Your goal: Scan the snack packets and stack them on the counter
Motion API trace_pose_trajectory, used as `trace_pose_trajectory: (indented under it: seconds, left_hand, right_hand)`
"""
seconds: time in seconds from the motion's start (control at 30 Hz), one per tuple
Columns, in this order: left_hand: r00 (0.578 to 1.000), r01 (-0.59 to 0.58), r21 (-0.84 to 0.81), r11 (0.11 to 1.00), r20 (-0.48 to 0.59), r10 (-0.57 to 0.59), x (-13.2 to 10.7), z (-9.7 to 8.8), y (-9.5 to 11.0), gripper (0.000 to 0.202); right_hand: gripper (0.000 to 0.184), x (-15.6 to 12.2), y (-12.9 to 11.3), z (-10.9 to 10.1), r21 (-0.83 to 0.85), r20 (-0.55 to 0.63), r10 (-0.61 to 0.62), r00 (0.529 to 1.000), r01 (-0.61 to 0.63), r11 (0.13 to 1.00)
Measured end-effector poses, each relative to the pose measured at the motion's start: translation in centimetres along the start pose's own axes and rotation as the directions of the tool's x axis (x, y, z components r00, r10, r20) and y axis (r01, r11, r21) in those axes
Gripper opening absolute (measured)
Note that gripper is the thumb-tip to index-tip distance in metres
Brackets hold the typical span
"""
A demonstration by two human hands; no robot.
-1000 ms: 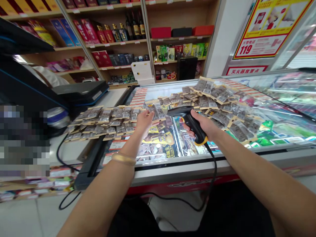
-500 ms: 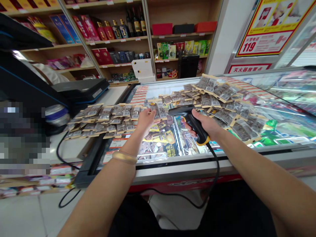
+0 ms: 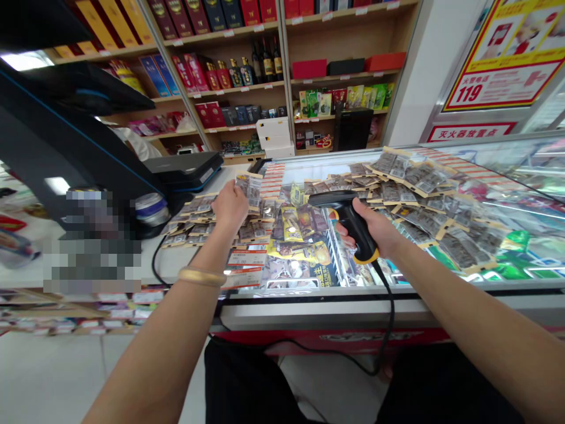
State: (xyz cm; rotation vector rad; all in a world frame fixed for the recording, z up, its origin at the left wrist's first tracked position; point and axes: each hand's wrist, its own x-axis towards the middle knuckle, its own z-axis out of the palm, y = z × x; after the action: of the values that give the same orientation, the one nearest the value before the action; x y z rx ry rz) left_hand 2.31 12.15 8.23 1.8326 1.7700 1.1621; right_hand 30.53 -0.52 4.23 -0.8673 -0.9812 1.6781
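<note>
My right hand (image 3: 375,227) is wrapped round the grip of a black and yellow barcode scanner (image 3: 348,221), its head turned to the left. Its cord drops over the freezer's front edge. My left hand (image 3: 231,205), with a gold bangle on the wrist, pinches a clear snack packet (image 3: 250,189) with tan edges, held up over the left pile of packets (image 3: 194,221). That pile lies partly behind the hand. On the glass to the right spreads a larger heap of similar packets (image 3: 415,188).
Under me is a glass-topped freezer (image 3: 282,299) with packaged goods visible inside. A dark scale or till (image 3: 185,168) and a round tub (image 3: 152,209) stand at the left. Behind are shelves (image 3: 238,91) of bottles and boxes.
My left hand has moved left from the middle of the glass to above the left pile, carrying the packet. The right hand keeps the scanner in nearly the same place. The view has shifted left.
</note>
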Motion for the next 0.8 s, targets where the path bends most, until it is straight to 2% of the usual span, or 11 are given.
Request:
trace_pose_trajectory:
  seconds: [0.07,0.13,0.3,0.37,0.47,0.6,0.7,0.8]
  left_hand:
    - [0.998,0.053,0.287,0.956,-0.038,-0.044,0.4,-1.1,-0.4,0.028]
    - [0.998,0.057,0.452,0.89,-0.046,-0.041,0.3,-1.2,-0.9,0.025]
    - [0.992,-0.056,0.577,0.815,-0.062,0.113,-0.9,0.1,-2.4,0.035]
    - [0.991,-0.07,0.601,0.796,-0.048,0.123,-1.4,0.2,-2.4,0.042]
    - [0.992,-0.081,0.607,0.79,-0.03,0.125,-2.0,-0.3,-1.8,0.047]
    - [0.981,-0.145,0.519,0.842,-0.038,0.192,-2.6,-0.5,-0.1,0.045]
    - [0.969,-0.228,0.397,0.889,0.0,0.249,-3.2,0.7,1.6,0.043]
    - [0.944,-0.329,0.191,0.925,0.106,0.314,-4.4,3.1,4.1,0.037]
  right_hand:
    - [0.052,0.7,0.4,0.9,0.009,0.01,0.003,1.0,-0.004,1.0]
    - [0.053,1.6,0.9,1.7,0.02,0.02,0.004,1.0,-0.004,1.0]
    - [0.053,3.5,1.8,3.6,0.05,0.033,0.047,0.998,-0.049,0.998]
    - [0.053,3.9,2.0,4.0,0.052,0.024,0.064,0.998,-0.066,0.996]
    - [0.053,4.0,1.9,4.3,0.059,0.003,0.078,0.997,-0.078,0.995]
    - [0.053,3.1,1.2,4.1,0.078,-0.002,0.032,0.999,-0.032,0.996]
    - [0.051,1.6,0.4,3.2,0.076,-0.012,-0.034,0.999,0.035,0.997]
    - [0.051,-1.1,-0.6,1.3,0.045,-0.07,-0.103,0.992,0.106,0.993]
